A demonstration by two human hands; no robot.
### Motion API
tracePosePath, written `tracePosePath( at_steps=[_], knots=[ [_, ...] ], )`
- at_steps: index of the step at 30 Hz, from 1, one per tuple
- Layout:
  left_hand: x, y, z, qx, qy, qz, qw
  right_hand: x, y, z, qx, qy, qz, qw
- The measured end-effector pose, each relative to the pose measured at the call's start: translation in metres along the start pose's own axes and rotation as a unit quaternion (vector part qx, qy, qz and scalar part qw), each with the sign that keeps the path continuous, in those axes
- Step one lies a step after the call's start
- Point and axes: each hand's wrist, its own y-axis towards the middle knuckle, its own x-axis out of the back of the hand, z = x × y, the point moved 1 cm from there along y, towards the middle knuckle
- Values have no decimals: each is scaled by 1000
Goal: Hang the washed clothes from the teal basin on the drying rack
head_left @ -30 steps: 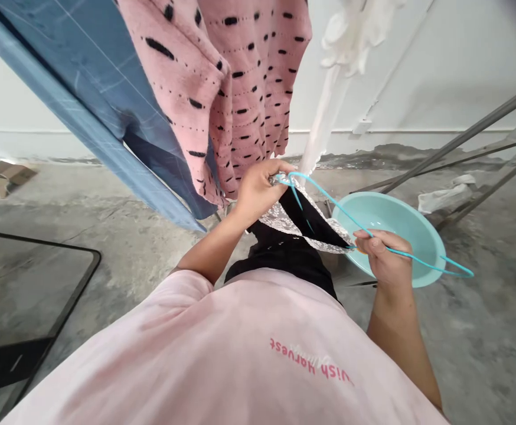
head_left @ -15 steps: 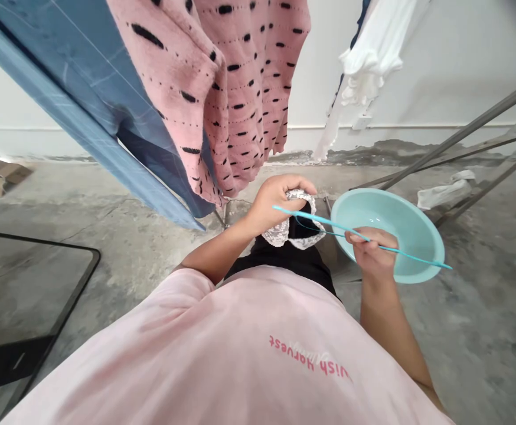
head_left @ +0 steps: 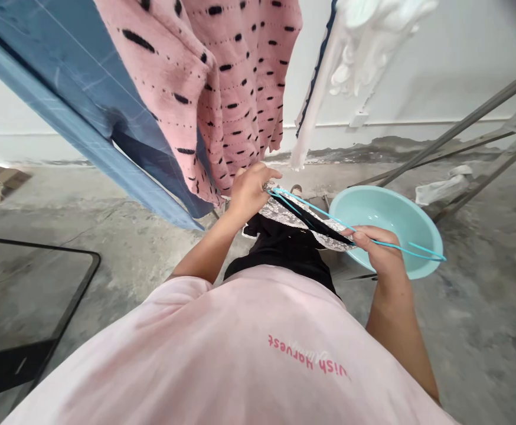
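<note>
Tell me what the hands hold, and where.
Left hand: lace garment, by one end. Right hand: its other end, plus the hanger near its middle.

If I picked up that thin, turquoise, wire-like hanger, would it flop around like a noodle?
Probably not! The hanger looks fairly stiff, because its far end juts past the right hand without drooping much. It's likely light, since it's so slender. It might bend a bit if squeezed, being that thin.
</note>
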Motion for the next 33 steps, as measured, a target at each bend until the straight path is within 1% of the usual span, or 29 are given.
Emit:
tracePosePath(
  at_steps=[3,7,9,11,13,15,17,19,21,22,23,25,27,28,31,33],
  knots=[
    [-2,1,5,0,5,-11,1000,-7,3,4,-26,-25,8,999],
    [-3,4,19,33,20,-70,997,-15,9,7,-41,-52,20,998],
    [-4,6,26,48,8,-94,994,-22,12,10,-61,-84,34,994],
    [-6,8,30,52,-20,-103,993,-31,14,13,-98,-124,68,985],
    [-9,9,26,43,-56,-100,992,-42,14,13,-130,-159,110,972],
    [-15,7,14,20,-94,-81,992,-49,13,13,-128,-182,140,965],
    [-22,2,-4,-18,-136,-35,990,-51,10,14,-95,-183,136,969],
    [-30,-5,-23,-75,-180,41,980,-48,7,18,-57,-156,110,980],
    [-34,-11,-40,-142,-216,112,959,-40,3,26,-36,-132,71,988],
    [-34,-13,-45,-171,-226,131,950,-36,2,30,-33,-128,53,990],
    [-33,-13,-49,-192,-227,136,945,-33,0,35,-34,-128,36,991],
    [-27,-12,-50,-202,-204,113,951,-27,-4,44,-36,-126,7,991],
    [-22,-8,-46,-183,-149,90,968,-23,-8,50,-28,-117,-19,993],
    [-20,-8,-44,-175,-116,91,974,-22,-10,51,-25,-114,-30,993],
    [-18,-11,-38,-174,-21,145,974,-19,-15,54,-19,-116,-49,992],
    [-20,-16,-37,-186,26,170,967,-20,-16,56,-17,-124,-40,991]
  ],
)
